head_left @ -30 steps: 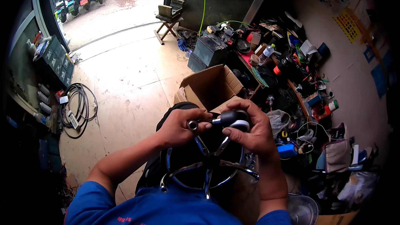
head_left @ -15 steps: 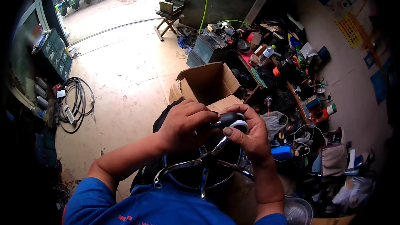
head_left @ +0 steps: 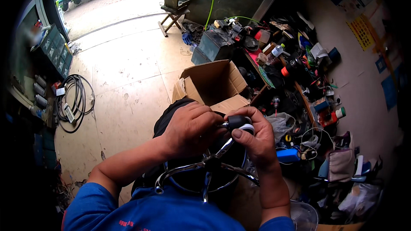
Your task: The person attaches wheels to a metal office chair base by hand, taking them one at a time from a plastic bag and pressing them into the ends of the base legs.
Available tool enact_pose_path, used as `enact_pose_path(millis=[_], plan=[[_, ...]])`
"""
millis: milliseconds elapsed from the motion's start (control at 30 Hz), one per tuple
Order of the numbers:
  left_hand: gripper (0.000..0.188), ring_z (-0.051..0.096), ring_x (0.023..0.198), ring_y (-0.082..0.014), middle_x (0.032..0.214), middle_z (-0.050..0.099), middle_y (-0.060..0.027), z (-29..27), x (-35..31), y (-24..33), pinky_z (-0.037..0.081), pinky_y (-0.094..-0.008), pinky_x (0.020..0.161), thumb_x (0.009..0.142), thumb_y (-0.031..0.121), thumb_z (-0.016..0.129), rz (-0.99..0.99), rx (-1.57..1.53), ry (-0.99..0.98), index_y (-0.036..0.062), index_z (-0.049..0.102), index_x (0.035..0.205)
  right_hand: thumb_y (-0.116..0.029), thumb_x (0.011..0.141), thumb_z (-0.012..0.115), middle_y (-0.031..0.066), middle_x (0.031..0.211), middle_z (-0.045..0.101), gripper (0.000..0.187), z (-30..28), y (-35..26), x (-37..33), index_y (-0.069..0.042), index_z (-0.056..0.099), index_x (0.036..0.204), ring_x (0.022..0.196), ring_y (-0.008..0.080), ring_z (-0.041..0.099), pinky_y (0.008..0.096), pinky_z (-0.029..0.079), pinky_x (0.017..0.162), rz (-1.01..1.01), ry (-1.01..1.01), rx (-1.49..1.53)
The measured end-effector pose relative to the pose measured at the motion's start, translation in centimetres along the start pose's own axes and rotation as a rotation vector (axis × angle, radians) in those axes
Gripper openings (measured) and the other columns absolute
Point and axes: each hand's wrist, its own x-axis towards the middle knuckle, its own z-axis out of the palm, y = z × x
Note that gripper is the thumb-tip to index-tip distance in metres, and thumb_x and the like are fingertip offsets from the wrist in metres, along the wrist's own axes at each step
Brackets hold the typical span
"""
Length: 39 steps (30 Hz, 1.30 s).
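A chrome star-shaped chair base (head_left: 210,162), with curved legs and a ring, lies upside-down or tilted in my lap; which of the two I cannot tell. My right hand (head_left: 257,134) pinches a caster wheel (head_left: 238,122), black hood with a white-grey wheel, between thumb and fingers. From the hood a short metal stem points left toward my left hand (head_left: 192,126). That hand is closed, its fingers curled over the end of one chrome leg, so the leg's tip and the stem's far end are hidden.
An open cardboard box (head_left: 199,83) stands just beyond my hands. To the right, piled tools and parts surround a blue block (head_left: 288,155). A coiled black cable (head_left: 77,102) lies on the left floor. Near the doorway is a small folding stool (head_left: 173,17); a fan (head_left: 305,216) sits lower right.
The view has shifted slightly. Both hands keep the same grip, and the caster stays beside my left fingers with its stem still partly showing.
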Motion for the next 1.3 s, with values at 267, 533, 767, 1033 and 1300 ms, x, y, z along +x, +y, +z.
enact_pose_path(millis=[267,533,767,1033,1300], plan=[[0.029,0.074,0.081,-0.0287,0.096,0.075,-0.0119,0.3,-0.5,-0.7,0.059,-0.0379,0.068,0.085,0.01,0.092,-0.016,-0.021,0.02,0.0048,0.074,0.106,-0.014,0.1,0.082,0.0124,0.129,0.074,0.044,-0.4,0.6,0.3,-0.001,0.061,0.136,0.116,0.0159,0.071,0.0322,0.057,0.107,-0.031,0.021,0.051],[0.031,0.077,0.088,-0.029,0.102,0.076,-0.014,0.7,-0.7,-0.5,0.062,-0.0375,0.075,0.086,0.004,0.092,-0.028,-0.102,0.064,0.0029,0.073,0.111,-0.02,0.102,0.079,0.0113,0.127,0.074,0.042,-0.3,0.2,0.0,-0.002,0.06,0.136,0.108,0.015,0.071,0.0304,0.058,0.097,0.073,0.041,0.101],[0.027,0.077,0.089,-0.0305,0.101,0.075,-0.0151,0.5,-1.0,-0.5,0.062,-0.0382,0.075,0.09,0.009,0.09,-0.037,-0.116,0.031,0.0014,0.072,0.109,-0.019,0.103,0.078,0.0108,0.127,0.073,0.039,-0.1,0.1,-0.3,-0.003,0.06,0.133,0.109,0.0159,0.072,0.0318,0.059,0.099,0.08,0.021,0.132],[0.032,0.076,0.082,-0.0236,0.095,0.075,-0.0124,-0.4,-0.5,0.4,0.059,-0.0331,0.072,0.099,0.014,0.081,-0.196,-0.3,0.007,0.0014,0.068,0.126,-0.02,0.102,0.079,0.0111,0.128,0.073,0.042,-0.1,0.3,-0.5,-0.002,0.06,0.134,0.111,0.0161,0.072,0.0312,0.058,0.101,0.063,0.012,0.083],[0.035,0.075,0.081,-0.017,0.097,0.075,-0.0094,-0.9,-0.2,0.8,0.057,-0.0291,0.07,0.1,0.014,0.079,-0.253,-0.373,-0.046,-0.0003,0.068,0.13,-0.019,0.102,0.08,0.0108,0.129,0.073,0.04,0.0,0.3,-0.6,-0.003,0.061,0.134,0.113,0.0163,0.072,0.0317,0.059,0.1,0.032,0.016,0.071]])
